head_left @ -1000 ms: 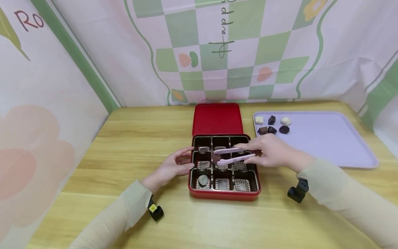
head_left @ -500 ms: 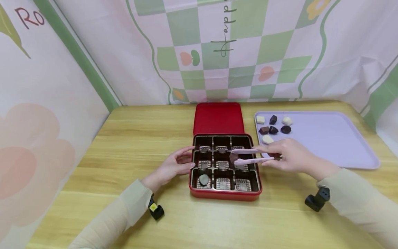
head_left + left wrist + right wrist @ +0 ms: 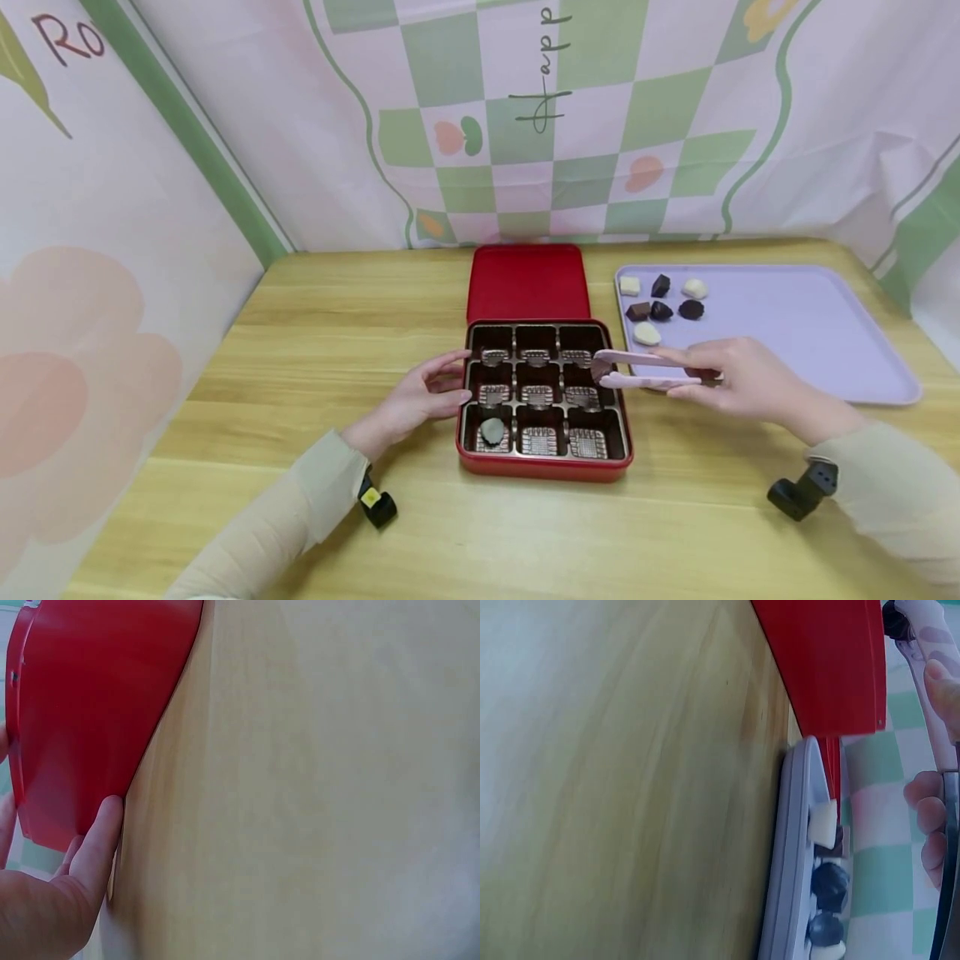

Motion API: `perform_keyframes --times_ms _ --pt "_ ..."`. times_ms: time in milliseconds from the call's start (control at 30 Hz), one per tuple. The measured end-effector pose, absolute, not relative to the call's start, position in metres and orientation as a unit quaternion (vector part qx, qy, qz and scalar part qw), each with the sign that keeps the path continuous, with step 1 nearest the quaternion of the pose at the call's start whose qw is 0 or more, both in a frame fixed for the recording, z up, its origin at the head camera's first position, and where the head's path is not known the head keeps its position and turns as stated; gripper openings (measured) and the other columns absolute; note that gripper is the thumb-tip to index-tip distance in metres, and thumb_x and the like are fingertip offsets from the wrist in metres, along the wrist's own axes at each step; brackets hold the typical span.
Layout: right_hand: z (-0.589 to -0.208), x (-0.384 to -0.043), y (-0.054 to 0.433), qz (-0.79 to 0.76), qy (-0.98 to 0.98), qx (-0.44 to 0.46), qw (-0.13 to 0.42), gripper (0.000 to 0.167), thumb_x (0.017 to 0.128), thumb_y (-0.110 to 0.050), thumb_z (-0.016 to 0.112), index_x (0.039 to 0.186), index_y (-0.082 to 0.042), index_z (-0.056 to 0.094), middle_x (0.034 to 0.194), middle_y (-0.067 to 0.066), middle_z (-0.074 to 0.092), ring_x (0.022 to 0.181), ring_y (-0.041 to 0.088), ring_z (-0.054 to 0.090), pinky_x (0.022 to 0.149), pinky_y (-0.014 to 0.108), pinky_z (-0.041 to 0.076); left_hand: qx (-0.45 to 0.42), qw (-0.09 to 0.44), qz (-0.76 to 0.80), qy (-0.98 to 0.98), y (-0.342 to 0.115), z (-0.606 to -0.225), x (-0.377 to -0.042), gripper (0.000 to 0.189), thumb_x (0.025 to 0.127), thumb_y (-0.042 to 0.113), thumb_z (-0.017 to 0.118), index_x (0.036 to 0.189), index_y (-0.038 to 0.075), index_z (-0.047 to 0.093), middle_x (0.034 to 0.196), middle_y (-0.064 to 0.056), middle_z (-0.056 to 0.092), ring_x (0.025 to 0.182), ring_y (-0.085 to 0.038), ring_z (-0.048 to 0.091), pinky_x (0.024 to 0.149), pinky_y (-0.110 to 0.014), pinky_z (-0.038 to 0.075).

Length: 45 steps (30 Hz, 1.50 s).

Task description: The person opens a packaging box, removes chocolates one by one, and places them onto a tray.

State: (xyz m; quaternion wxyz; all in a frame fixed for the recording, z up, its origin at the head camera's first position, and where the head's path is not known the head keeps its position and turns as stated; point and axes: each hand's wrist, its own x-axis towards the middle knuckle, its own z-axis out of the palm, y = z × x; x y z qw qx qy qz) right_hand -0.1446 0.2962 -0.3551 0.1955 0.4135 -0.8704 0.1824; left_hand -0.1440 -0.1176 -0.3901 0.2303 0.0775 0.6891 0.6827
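Observation:
My right hand [image 3: 742, 379] grips a pair of pale purple tongs [image 3: 652, 382]. A dark brown chocolate [image 3: 601, 369] sits between the tong tips, over the right side of a red tin [image 3: 540, 468]; the right wrist view shows this dark piece [image 3: 895, 621] at the tips too. The tin has a dark insert divided into square compartments, and one greyish round piece [image 3: 492, 431] lies in the front left one. My left hand [image 3: 416, 396] rests its extended fingers against the tin's left side, and in the left wrist view they touch the red wall [image 3: 97, 712].
Right of the tin lies a purple tray [image 3: 795, 333], its left part bearing several dark, brown and white chocolates, among them a white one [image 3: 647, 334]. Behind the tin is its red lid [image 3: 528, 283]. A patterned cloth [image 3: 592, 125] hangs at the table's back edge.
My right hand has moved right with the tongs and the dark chocolate, from over the tin's middle to its right edge. A white chocolate on the tray has come into view. My left hand stays put.

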Motion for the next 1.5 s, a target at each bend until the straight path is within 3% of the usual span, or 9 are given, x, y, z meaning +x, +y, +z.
perform_keyframes --times_ms 167,567,700,900,1000,1100,1200,1367,1500 --pt "-0.359 -0.144 0.31 0.174 -0.878 0.394 0.209 0.053 0.069 -0.036 0.081 0.119 -0.025 0.067 0.069 -0.017 0.059 0.058 -0.01 0.037 0.049 0.013 0.033 0.075 0.232 0.681 0.691 -0.117 -0.39 -0.144 0.065 0.087 -0.004 0.06 0.145 0.01 0.037 0.138 -0.023 0.041 0.115 -0.025 0.051 0.088 -0.034 0.056" --pt "-0.361 -0.142 0.332 0.166 -0.903 0.337 0.209 0.057 0.064 -0.028 0.084 0.118 -0.032 0.066 0.062 -0.018 0.055 0.055 -0.008 0.033 0.049 0.013 0.029 0.075 0.233 0.684 0.687 -0.117 -0.391 -0.142 0.065 0.087 -0.005 0.06 0.146 0.009 0.035 0.139 -0.024 0.04 0.115 -0.025 0.051 0.089 -0.035 0.056" --pt "-0.36 -0.142 0.336 0.155 -0.916 0.309 0.205 0.053 0.064 -0.028 0.084 0.115 -0.028 0.069 0.058 -0.017 0.052 0.053 -0.007 0.032 0.048 0.016 0.029 0.075 0.232 0.686 0.686 -0.117 -0.391 -0.142 0.065 0.087 -0.005 0.059 0.146 0.009 0.035 0.138 -0.024 0.04 0.115 -0.026 0.051 0.089 -0.035 0.056" --pt "-0.358 -0.142 0.345 0.146 -0.946 0.234 0.17 0.048 0.068 -0.028 0.082 0.112 -0.013 0.071 0.062 -0.006 0.06 0.053 0.0 0.036 0.048 0.021 0.032 0.073 0.232 0.686 0.685 -0.117 -0.39 -0.143 0.065 0.086 -0.006 0.059 0.145 0.009 0.035 0.138 -0.024 0.04 0.115 -0.026 0.051 0.088 -0.035 0.056" --pt "-0.358 -0.144 0.351 0.158 -0.952 0.208 0.157 0.048 0.068 -0.026 0.082 0.112 -0.01 0.07 0.059 -0.008 0.056 0.051 0.0 0.035 0.046 0.021 0.03 0.074 0.232 0.686 0.685 -0.117 -0.389 -0.143 0.065 0.086 -0.006 0.059 0.145 0.009 0.035 0.138 -0.024 0.04 0.115 -0.026 0.051 0.088 -0.035 0.056" --pt "-0.357 -0.147 0.357 0.166 -0.954 0.196 0.155 0.048 0.069 -0.025 0.082 0.114 -0.011 0.07 0.054 -0.008 0.05 0.048 0.0 0.032 0.044 0.021 0.028 0.075 0.232 0.686 0.685 -0.117 -0.389 -0.143 0.065 0.086 -0.006 0.059 0.145 0.009 0.035 0.138 -0.024 0.04 0.116 -0.027 0.051 0.088 -0.035 0.056" --pt "-0.356 -0.15 0.365 0.153 -0.956 0.197 0.158 0.048 0.07 -0.025 0.081 0.115 -0.012 0.069 0.056 -0.005 0.055 0.049 0.001 0.032 0.044 0.021 0.028 0.074 0.232 0.685 0.686 -0.117 -0.389 -0.144 0.065 0.086 -0.006 0.059 0.145 0.009 0.036 0.138 -0.024 0.041 0.116 -0.027 0.051 0.089 -0.035 0.056" --pt "-0.355 -0.154 0.373 0.13 -0.964 0.179 0.145 0.048 0.072 -0.028 0.08 0.116 -0.012 0.069 0.053 -0.006 0.047 0.05 0.005 0.033 0.045 0.023 0.028 0.071 0.233 0.682 0.689 -0.117 -0.39 -0.144 0.065 0.086 -0.006 0.06 0.145 0.01 0.036 0.138 -0.023 0.041 0.117 -0.027 0.051 0.089 -0.035 0.056" --pt "-0.355 -0.157 0.378 0.117 -0.969 0.17 0.135 0.048 0.072 -0.031 0.08 0.114 -0.009 0.07 0.055 -0.006 0.051 0.052 0.009 0.037 0.046 0.025 0.031 0.068 0.233 0.681 0.691 -0.118 -0.391 -0.145 0.065 0.086 -0.005 0.06 0.145 0.011 0.037 0.138 -0.021 0.042 0.115 -0.025 0.051 0.088 -0.035 0.056"
